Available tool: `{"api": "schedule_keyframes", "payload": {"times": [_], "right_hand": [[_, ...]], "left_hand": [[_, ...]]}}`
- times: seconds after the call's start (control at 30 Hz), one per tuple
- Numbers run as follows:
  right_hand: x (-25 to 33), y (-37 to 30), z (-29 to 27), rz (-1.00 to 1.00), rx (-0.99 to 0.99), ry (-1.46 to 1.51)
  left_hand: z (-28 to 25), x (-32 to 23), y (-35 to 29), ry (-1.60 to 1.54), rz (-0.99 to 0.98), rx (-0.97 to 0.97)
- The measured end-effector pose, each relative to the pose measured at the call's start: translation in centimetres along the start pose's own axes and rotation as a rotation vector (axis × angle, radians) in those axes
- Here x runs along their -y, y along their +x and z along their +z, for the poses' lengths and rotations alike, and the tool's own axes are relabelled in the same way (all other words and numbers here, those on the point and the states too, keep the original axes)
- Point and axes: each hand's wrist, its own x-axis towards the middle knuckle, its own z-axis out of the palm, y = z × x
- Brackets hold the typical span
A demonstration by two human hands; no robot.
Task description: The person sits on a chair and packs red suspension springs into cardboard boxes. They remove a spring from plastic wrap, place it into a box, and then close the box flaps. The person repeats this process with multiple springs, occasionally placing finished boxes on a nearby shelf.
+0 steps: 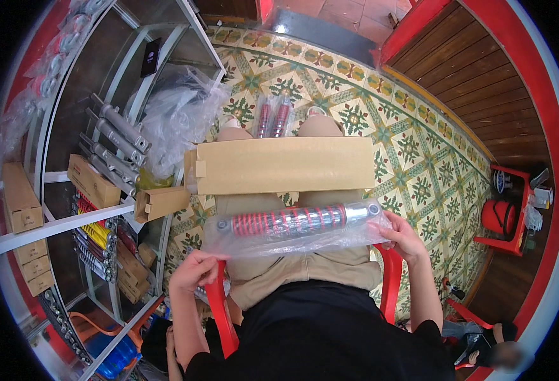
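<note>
A shock absorber [289, 221] with a red spring and silver ends lies crosswise over my lap inside a clear plastic bag [273, 247]. My left hand [194, 270] is closed on the bag's lower left corner. At the other end, my right hand [402, 237] pinches the plastic beside the shock absorber's silver end. Just beyond, a long brown cardboard box [286, 166] rests across my thighs, its left end flap sticking out. Two more red-spring shock absorbers [274, 118] in clear plastic lie on the floor between my feet.
On my left, a metal-framed shelf [70, 223] holds silver fork tubes [116, 136], crumpled plastic [177, 111], small cardboard boxes [93, 182] and coloured springs [93, 236]. Red chair arms [390, 279] flank me. A red stool [514, 238] with a bucket stands right. Other people sit behind me.
</note>
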Motion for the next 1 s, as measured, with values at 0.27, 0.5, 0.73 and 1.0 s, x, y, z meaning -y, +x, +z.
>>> {"api": "schedule_keyframes", "payload": {"times": [0.27,0.5,0.73,1.0], "right_hand": [[1.9,-0.5,0.5,-0.041,-0.061,0.144],[2.1,-2.2,1.8,-0.018,-0.071,0.008],[0.8,-2.2,-0.3,0.019,-0.106,-0.09],[6.2,-4.7,2.2,-0.747,-0.153,-0.84]], "left_hand": [[-0.3,-0.9,-0.1,-0.1,0.133,0.09],[-0.3,0.3,-1.3,-0.24,0.079,0.026],[0.5,0.2,-2.0,-0.224,0.034,-0.036],[0.6,1.0,-2.3,-0.184,0.024,-0.058]]}}
